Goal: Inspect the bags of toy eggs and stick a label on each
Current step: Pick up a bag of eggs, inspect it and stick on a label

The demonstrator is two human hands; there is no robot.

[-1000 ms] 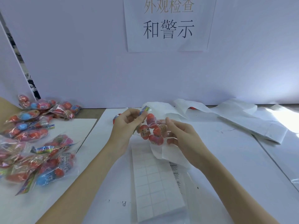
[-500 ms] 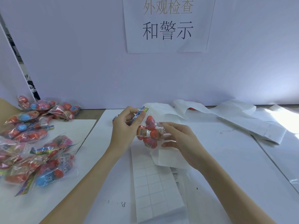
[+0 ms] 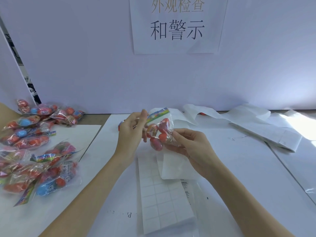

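A clear bag of red toy eggs [image 3: 159, 134] with a colourful header strip hangs above the middle of the table. My left hand [image 3: 132, 132] pinches the bag near its header, on the left side. My right hand [image 3: 191, 146] grips the bag's lower right edge from below. Under both hands lies a white label sheet [image 3: 164, 206] divided into a grid of small rectangles. A pile of several other egg bags [image 3: 39, 154], red and blue, covers the table's left side.
Loose white backing sheets [image 3: 261, 129] lie crumpled along the back right of the table. A curled white sheet [image 3: 176, 165] overlaps the label sheet's top. A white partition wall [image 3: 85, 65] with a printed sign closes the back; a red object [image 3: 202, 113] peeks from under the sheets.
The bag turned in my hands: the header strip now points up and right, and the eggs hang lower. My right hand slid from behind the bag to its lower right edge.
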